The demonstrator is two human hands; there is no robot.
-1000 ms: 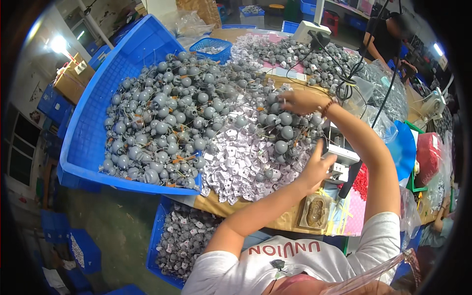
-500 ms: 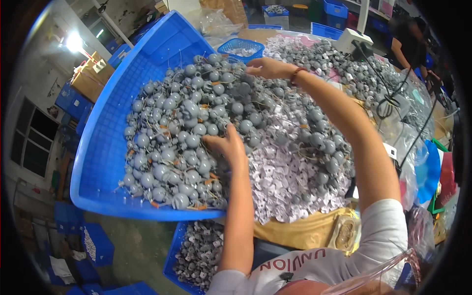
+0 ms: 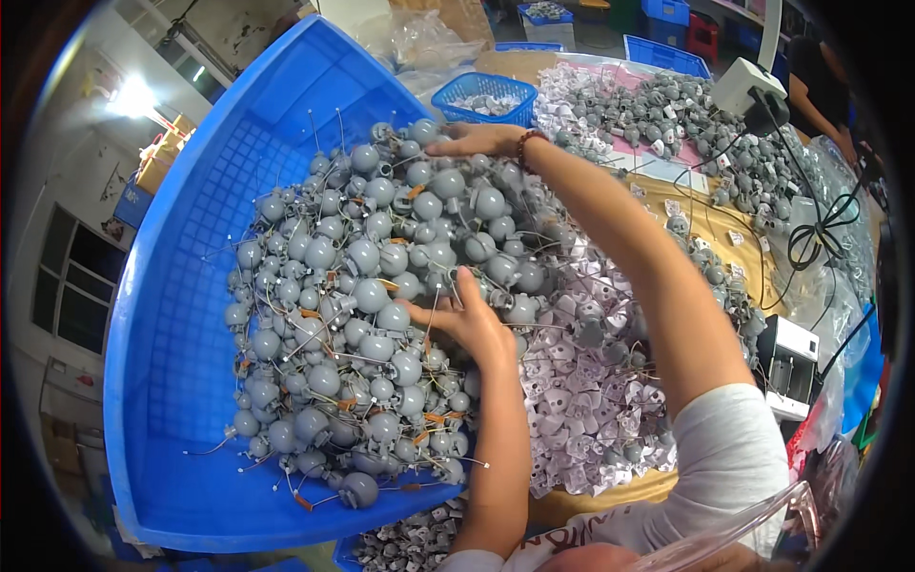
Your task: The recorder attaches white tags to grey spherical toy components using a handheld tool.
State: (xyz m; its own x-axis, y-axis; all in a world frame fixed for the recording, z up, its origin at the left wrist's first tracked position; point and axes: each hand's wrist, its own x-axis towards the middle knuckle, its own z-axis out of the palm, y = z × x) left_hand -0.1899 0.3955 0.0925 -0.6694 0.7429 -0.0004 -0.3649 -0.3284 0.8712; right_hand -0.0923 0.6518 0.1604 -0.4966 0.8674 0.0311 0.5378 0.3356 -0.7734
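A big blue plastic tub (image 3: 176, 381) stands at the left, heaped with round grey ball-shaped parts (image 3: 367, 296) that trail thin wires and small orange tabs. At the right side of the heap, my left hand (image 3: 472, 324) touches the grey balls, its thumb and fingers spread. My right hand (image 3: 481, 140) reaches across to the far edge of the heap with its fingers stretched out and lying against the balls. Neither hand is closed around a part. Beside the tub spreads a pile of small white plastic pieces (image 3: 581, 400).
Behind the heap sits a small blue basket (image 3: 484, 98) of white pieces. More grey parts (image 3: 686, 110) cover the far table. A white power socket (image 3: 748, 86) with a black cable stands at right, above a small white-and-black device (image 3: 791, 362). Another person (image 3: 820, 86) is at far right.
The view has shifted, and the tub looks larger and nearer. My right hand has moved left over the far edge of the heap. My left hand stays spread at the heap's right side.
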